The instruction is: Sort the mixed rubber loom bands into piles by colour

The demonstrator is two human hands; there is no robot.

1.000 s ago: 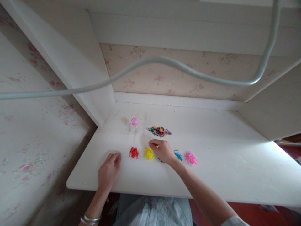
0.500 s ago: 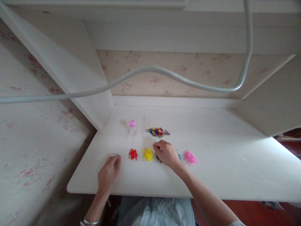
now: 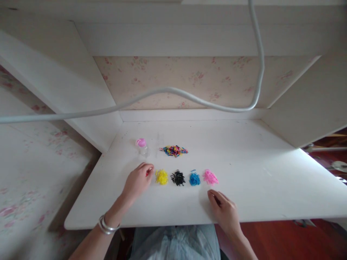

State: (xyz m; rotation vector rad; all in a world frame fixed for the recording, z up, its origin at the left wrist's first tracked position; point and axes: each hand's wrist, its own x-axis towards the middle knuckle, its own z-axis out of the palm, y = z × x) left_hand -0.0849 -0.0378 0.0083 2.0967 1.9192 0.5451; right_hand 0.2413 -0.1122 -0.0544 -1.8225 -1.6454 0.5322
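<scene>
Small rubber bands lie sorted by colour in a row on the white desk. My left hand (image 3: 138, 180) is over the left end of the row, fingers pinched together. A bit of the red bands (image 3: 148, 173) shows by its fingertips; the hand hides the rest. Just right of it are the yellow bands (image 3: 162, 177), then black bands (image 3: 178, 177), blue bands (image 3: 194, 178) and pink bands (image 3: 210, 177). My right hand (image 3: 224, 206) rests closed on the desk just below the pink bands, its fingers curled and nothing visible in them. Behind the row lies a mixed-colour heap of bands (image 3: 174, 151).
A small clear container with a pink top (image 3: 141, 143) stands at the back left of the desk (image 3: 238, 144). A pale cable (image 3: 173, 91) crosses the view in front of the shelf. Side panels (image 3: 306, 104) bound the desk.
My right hand has moved from over the black bands to the right and nearer me, uncovering the black and blue bands. My left hand has moved forward over the red bands. The view has shifted.
</scene>
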